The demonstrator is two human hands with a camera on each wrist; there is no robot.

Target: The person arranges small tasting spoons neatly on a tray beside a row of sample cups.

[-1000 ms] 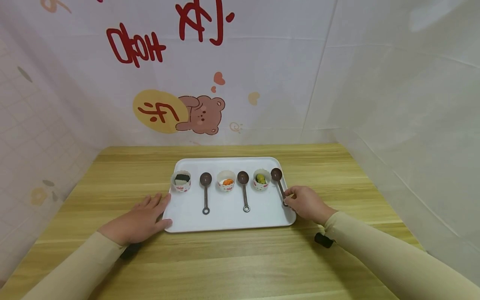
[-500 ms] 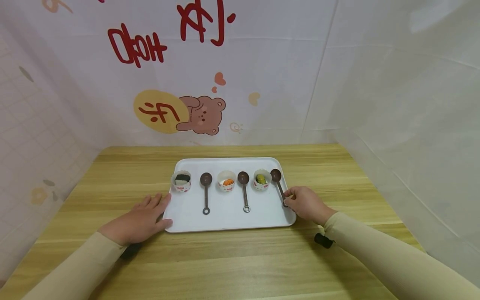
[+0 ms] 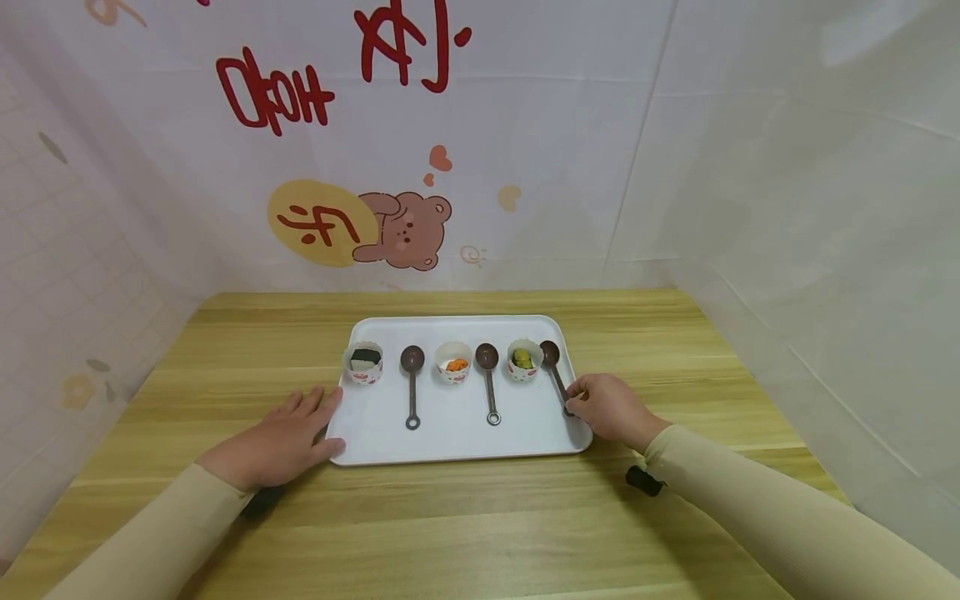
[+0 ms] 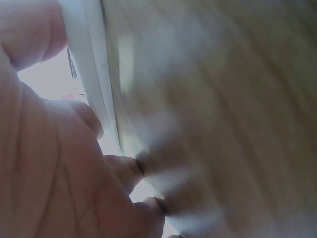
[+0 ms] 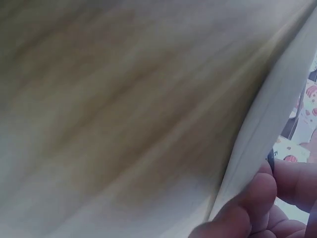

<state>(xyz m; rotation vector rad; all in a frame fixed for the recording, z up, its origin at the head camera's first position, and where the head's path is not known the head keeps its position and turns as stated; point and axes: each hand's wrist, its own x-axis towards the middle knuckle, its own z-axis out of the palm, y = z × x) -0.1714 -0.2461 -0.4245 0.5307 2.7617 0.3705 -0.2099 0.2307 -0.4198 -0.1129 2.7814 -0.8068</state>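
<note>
A white tray (image 3: 450, 437) lies on the table, holding three brown scoops and three paper cups in alternation. My right hand (image 3: 611, 411) pinches the ring end of the right scoop (image 3: 550, 353), which lies slanted beside the cup with green pieces (image 3: 522, 372). In the right wrist view, fingertips (image 5: 260, 193) meet at the tray's edge; little of the scoop shows. My left hand (image 3: 273, 442) rests at the tray's left rim with fingers spread, its thumb on the corner. Nearest to it is the cup with a black-and-white piece (image 3: 363, 372).
Between the outer cups stand the left scoop (image 3: 412, 360), a cup with orange bits (image 3: 453, 375) and the middle scoop (image 3: 487, 357), handles toward me. Wood-grain table (image 3: 465, 529) surrounds the tray. White printed sheets (image 3: 525, 167) rise behind and at both sides.
The right scoop has shifted slightly left and toward me in my right hand, its bowl closer to the green-filled cup. My left hand and the tray have stayed put.
</note>
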